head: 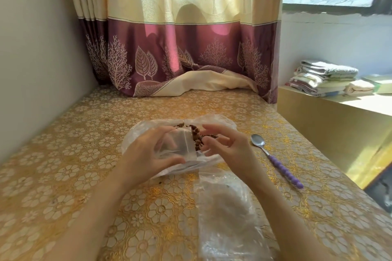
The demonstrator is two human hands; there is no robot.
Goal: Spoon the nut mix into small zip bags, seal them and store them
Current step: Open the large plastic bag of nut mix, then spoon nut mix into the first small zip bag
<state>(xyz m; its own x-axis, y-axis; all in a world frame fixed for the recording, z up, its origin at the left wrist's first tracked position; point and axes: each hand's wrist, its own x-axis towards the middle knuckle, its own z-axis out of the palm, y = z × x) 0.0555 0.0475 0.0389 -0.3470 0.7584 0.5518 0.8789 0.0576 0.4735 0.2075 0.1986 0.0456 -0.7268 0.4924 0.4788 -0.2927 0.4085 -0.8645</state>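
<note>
Here, a small zip bag (pixel 178 146) is pinched by the left hand (pixel 148 150) above the tabletop (pixel 63 176), its mouth seemingly teased by the right hand's (pixel 224 144) loosely curled fingers, so nut mix (pixel 197 135) could be spilled if it is tilted.

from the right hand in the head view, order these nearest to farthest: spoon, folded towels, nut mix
1. nut mix, right at the right hand, on the big plastic bag
2. spoon, on the table to its right
3. folded towels, far right on the ledge
</note>
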